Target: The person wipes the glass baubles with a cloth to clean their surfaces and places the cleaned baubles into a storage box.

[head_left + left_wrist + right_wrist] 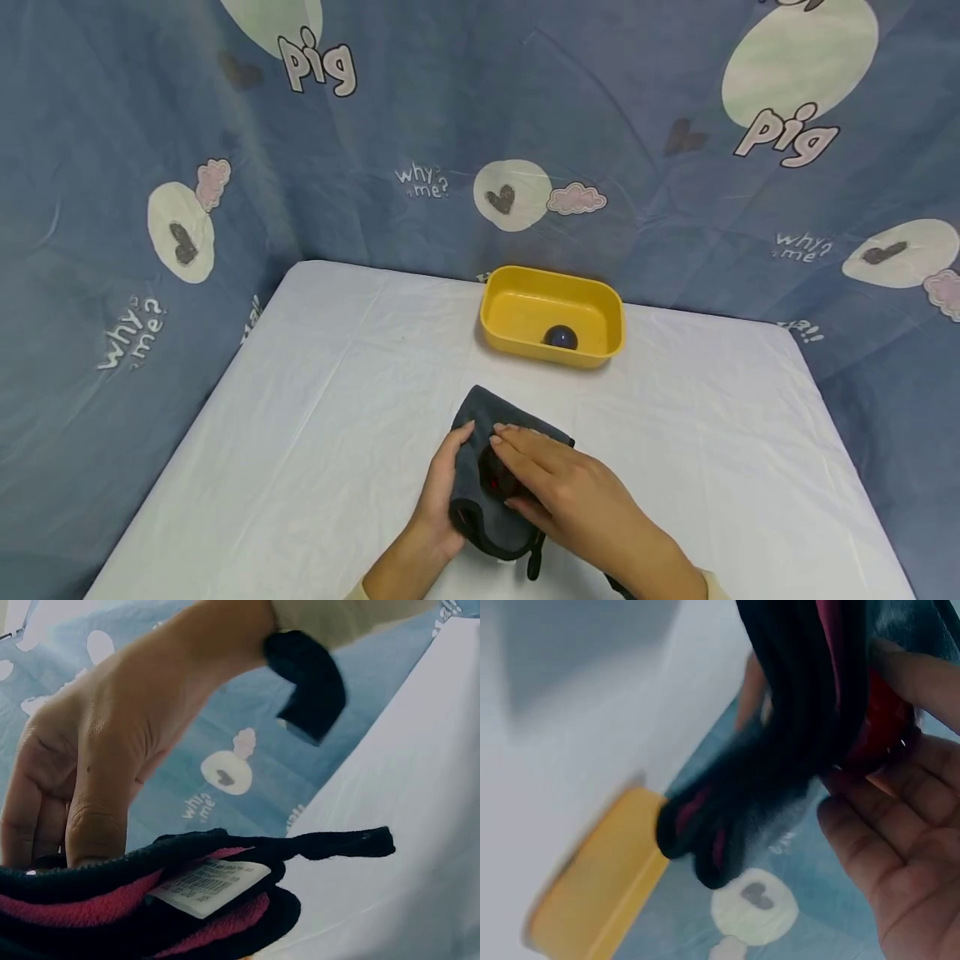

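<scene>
A folded cloth [480, 417], dark grey with black edging, lies across my left hand [437, 500], which grips it with the thumb on top. Pink lining, a white label [212, 885] and a black hanging loop [345, 843] show at its edge in the left wrist view. Against the cloth sits a shiny dark red ball [881, 724]. My right hand [581, 492] holds this ball, thumb on one side and fingers on the other, and covers much of it in the head view. The left fingers under the cloth are mostly hidden there.
A yellow tray [517, 342] stands at the back of the white-covered table [300, 483]. Inside it is a dark blue ball [561, 337]. Blue printed fabric [420, 100] hangs behind the table and along its sides.
</scene>
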Tool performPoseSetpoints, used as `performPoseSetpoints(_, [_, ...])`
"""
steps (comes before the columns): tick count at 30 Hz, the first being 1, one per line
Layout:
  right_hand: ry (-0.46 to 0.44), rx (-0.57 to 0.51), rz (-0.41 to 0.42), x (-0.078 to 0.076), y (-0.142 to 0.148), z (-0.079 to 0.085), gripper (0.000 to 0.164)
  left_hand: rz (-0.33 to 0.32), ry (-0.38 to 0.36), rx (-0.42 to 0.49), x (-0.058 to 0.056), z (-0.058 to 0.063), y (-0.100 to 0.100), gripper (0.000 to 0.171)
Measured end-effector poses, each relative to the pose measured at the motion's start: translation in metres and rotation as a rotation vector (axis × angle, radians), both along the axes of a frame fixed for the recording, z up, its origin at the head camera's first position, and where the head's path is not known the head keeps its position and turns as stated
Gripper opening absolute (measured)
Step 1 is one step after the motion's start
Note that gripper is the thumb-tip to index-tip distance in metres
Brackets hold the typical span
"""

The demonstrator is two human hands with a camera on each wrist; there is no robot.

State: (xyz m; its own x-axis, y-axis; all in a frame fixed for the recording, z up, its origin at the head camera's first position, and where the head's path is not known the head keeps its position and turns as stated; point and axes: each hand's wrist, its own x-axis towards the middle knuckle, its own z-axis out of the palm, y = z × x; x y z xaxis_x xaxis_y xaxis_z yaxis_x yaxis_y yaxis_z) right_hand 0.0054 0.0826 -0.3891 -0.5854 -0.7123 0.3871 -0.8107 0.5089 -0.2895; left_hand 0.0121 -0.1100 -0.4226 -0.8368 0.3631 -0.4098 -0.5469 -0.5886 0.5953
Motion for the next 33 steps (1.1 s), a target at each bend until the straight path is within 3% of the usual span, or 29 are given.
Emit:
performPoseSetpoints(5, [0.008, 0.021, 0.024, -0.005, 0.002, 0.005, 0.074, -0.004, -0.009, -0.013, 0.001, -0.001, 0.0, 0.072])
performPoseSetpoints(13, [-0.083, -0.045, -0.13, 0.003, -0.005, -0.009, 0.069, 0.022, -0.014, -0.071, 0.002, -0.005, 0.0, 0.074])
performPoseSetpoints(22, [0.052, -0.157, -0.326, 0.014, -0.015, -0.027, 0.065, 0.034, -0.032, -0.083, 0.002, -0.006, 0.001, 0.074])
performPoseSetpoints(28, [0.095, -0.201, -0.337, 0.014, -0.017, -0.03, 0.063, 0.032, -0.051, -0.076, 0.004, -0.005, 0.001, 0.074])
performPoseSetpoints(33, [0.037, -0.179, -0.299, 0.012, -0.013, -0.027, 0.068, 0.032, -0.044, -0.065, 0.004, -0.005, 0.001, 0.072])
